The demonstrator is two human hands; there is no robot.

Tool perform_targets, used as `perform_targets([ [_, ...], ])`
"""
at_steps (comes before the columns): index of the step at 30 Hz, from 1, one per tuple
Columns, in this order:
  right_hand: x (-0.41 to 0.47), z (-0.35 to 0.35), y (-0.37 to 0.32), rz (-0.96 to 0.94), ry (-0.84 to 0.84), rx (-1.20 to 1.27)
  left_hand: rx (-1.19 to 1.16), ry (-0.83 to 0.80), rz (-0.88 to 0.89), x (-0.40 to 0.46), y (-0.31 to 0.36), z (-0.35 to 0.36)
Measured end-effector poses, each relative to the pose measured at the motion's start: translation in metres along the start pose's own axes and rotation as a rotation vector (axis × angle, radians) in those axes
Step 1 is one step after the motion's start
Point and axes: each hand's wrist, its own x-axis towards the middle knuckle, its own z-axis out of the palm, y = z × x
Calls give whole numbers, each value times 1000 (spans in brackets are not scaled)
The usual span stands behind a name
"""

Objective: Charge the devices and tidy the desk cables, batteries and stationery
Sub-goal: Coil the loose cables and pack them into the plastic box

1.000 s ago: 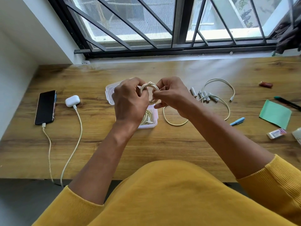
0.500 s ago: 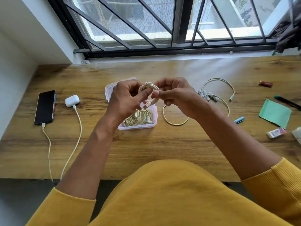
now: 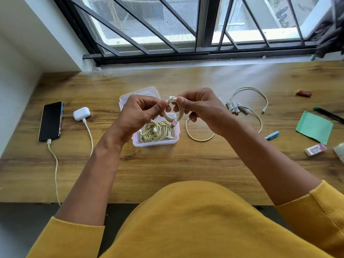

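- Since a second ago, our hands have drawn back from over the plastic box (image 3: pixel 154 144), so the cables coiled inside it (image 3: pixel 155 133) now show at frame centre.
- Our left hand (image 3: pixel 138 113) and right hand (image 3: pixel 201 108) both pinch a small coiled cable (image 3: pixel 176 112), held in the air just above the box — fingers curled on either side of the loop, its red-marked plug hanging down.
- The box's lid (image 3: pixel 141 92) lies behind the box, partly hidden by the left hand.
- At left of frame, a phone (image 3: pixel 50 121) and a white earbud case (image 3: pixel 81 113) lie side by side on the wooden desk (image 3: pixel 167 168), each with a cable plugged in.
- Right of centre, a loose cable (image 3: pixel 247 108) snakes across the desk around a cluster of batteries (image 3: pixel 235 108).
- Far right — a blue pen (image 3: pixel 272 135), a green paper (image 3: pixel 314 127), an eraser (image 3: pixel 315 149), a dark pen (image 3: pixel 328 114) and a small red object (image 3: pixel 303 93).
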Motion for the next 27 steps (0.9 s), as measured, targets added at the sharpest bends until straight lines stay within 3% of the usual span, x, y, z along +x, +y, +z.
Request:
perform_targets([
  [5, 2, 8, -5, -5, 63, -125, 166, 94, 20, 3, 0, -1],
  [12, 13, 16, -9, 37, 67, -343, 539, 355, 75, 3, 2, 15],
  [18, 9, 18, -1, 55, 73, -260, 304, 203, -140, -3, -16, 1],
  [27, 20, 39, 18, 128, 52, -177, 228, 254, -142, -21, -44, -11],
])
